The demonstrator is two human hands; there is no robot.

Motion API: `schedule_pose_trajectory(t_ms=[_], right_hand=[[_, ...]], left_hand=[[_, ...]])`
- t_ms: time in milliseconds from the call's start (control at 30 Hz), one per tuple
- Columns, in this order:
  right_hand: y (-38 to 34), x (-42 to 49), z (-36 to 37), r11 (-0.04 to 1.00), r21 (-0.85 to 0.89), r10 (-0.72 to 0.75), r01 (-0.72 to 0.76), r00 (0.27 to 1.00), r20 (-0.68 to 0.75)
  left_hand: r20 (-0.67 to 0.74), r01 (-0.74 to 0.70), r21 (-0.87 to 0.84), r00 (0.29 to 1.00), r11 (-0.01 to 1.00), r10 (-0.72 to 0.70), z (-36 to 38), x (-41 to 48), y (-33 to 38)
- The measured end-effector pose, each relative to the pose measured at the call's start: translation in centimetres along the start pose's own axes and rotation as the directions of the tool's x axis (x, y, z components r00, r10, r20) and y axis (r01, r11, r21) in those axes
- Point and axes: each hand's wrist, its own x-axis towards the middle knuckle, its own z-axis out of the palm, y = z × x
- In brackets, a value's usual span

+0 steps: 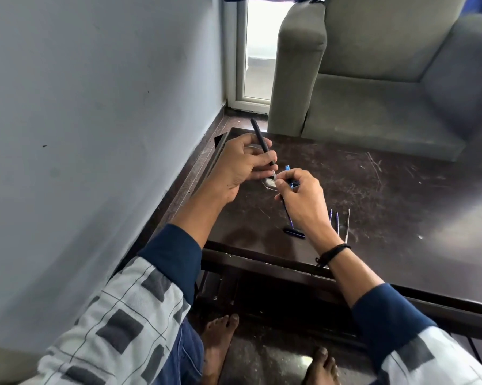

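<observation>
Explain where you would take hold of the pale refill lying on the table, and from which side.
Pinch the pale refill at mid-length from above, thumb and fingertip across its width. It is thin and lies flat on the table, so a side scoop probably fails. Favour its right side, since a blue refill lies close on its left.

Reaches forward with both arms, forearms bare below pushed-up dark cuffs [175,251]. Curls the left grip [242,165] slightly farther forward, fingers and thumb closed in a hold. Holds the right grip [301,195] just beside it, thumb and forefinger pinched together near the left fingertips, remaining fingers curled. Carries a black band [334,250] on the right wrist [324,240].
</observation>
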Motion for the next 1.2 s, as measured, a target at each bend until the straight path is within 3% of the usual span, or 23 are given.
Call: schedule_pose_trajectory(t_ms=[300, 533, 667, 767, 900, 1100, 1200], right_hand=[[0.0, 0.1, 0.1, 0.999, 0.048, 0.023, -0.023, 1.0, -0.001], [0.0, 0.0, -0.1, 0.943, 0.306, 0.138, -0.128, 0.99, -0.009], [-0.3, 0.0, -0.6, 0.922, 0.371, 0.122, -0.107, 0.992, -0.016], [-0.1, 0.2, -1.2, 0.943, 0.292, 0.153, -0.16, 0.987, 0.047], [0.6, 0.6, -1.7, 0.989, 0.039, 0.139, -0.145, 0.98, 0.14], [-0.1, 0.1, -1.2, 0.983, 0.126, 0.123, -0.135, 0.988, 0.098], [0.0, 0.3, -1.8, 0.981, 0.114, 0.142, -0.154, 0.984, 0.107]], left_hand=[[0.007, -0.015, 0.114, 1.0, 0.993, 0.015, 0.2, 0.1, -0.5], [0.056, -0.04, 0.17, 0.998, 0.985, 0.031, 0.7, 0.1, -1.0], [0.009, -0.013, 0.079, 1.0, 0.997, 0.013, 1.1, 0.1, -1.0], [-0.058, -0.011, 0.028, 0.998, 1.0, 0.013, 0.8, 0.6, -0.8], [-0.105, -0.014, 0.007, 0.994, 1.0, 0.015, 0.1, 0.8, -0.6], [0.03, 0.019, 0.118, 0.999, 0.993, -0.023, 1.1, -0.2, -1.0], [-0.018, 0.011, 0.089, 1.0, 0.996, -0.009, 1.1, 0.1, -0.9]])
